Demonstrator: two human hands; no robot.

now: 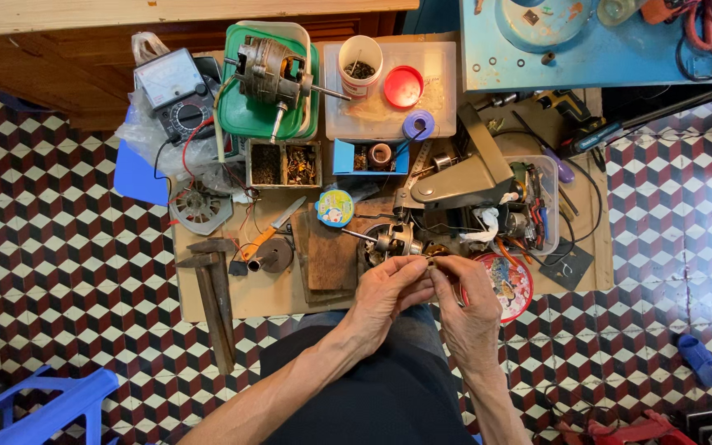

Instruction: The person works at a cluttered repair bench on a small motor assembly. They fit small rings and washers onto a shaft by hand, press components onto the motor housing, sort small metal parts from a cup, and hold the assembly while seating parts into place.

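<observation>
My left hand [386,290] and my right hand [465,295] meet at the front edge of a low wooden bench [245,297]. Their fingertips pinch a small brownish metal part [432,264] between them; its shape is too small to tell. Just beyond my fingers lies a small motor rotor with a steel shaft [385,240], resting on a dark wooden board [331,254]. A round red patterned tin lid [514,284] lies under and beside my right hand.
A larger motor [274,76] sits on a green lid at the back. Nearby are a multimeter [175,95], a white cup [360,64], a red lid [404,86], a hammer [214,301], small parts boxes, a grey tool [467,173], and a blue stool [43,408].
</observation>
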